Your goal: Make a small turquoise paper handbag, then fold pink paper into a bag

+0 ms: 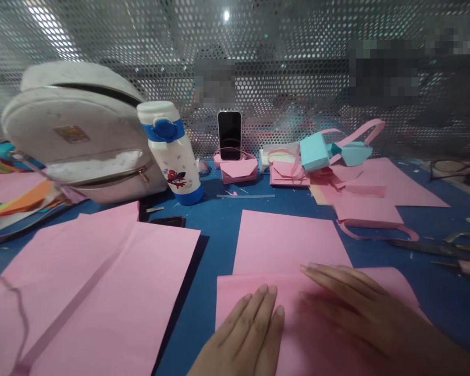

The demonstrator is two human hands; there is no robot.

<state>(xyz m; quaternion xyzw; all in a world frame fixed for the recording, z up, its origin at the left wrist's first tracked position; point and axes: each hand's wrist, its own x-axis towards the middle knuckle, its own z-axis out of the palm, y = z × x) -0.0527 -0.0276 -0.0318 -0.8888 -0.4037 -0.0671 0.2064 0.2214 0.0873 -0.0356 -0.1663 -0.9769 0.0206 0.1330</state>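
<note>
A pink paper sheet [293, 344] lies on the blue table in front of me, with a straight edge or fold running across its far side. My left hand [246, 331] rests flat on it, fingers stretched forward. To the right, my right hand [348, 303] lies over the same sheet with its fingers extended and slightly blurred; whether every finger touches the paper I cannot tell. Beyond the fold, a second pink rectangle of paper [290, 240] shows. Neither hand grips anything.
Large pink sheets [141, 292] cover the left side. Behind stand a white backpack [82, 130], a bottle [172, 156] and an upright phone [230, 136]. Small pink paper bags [238, 171] and blue paper pieces [315, 151] sit further back. Scissors [434, 248] lie at right.
</note>
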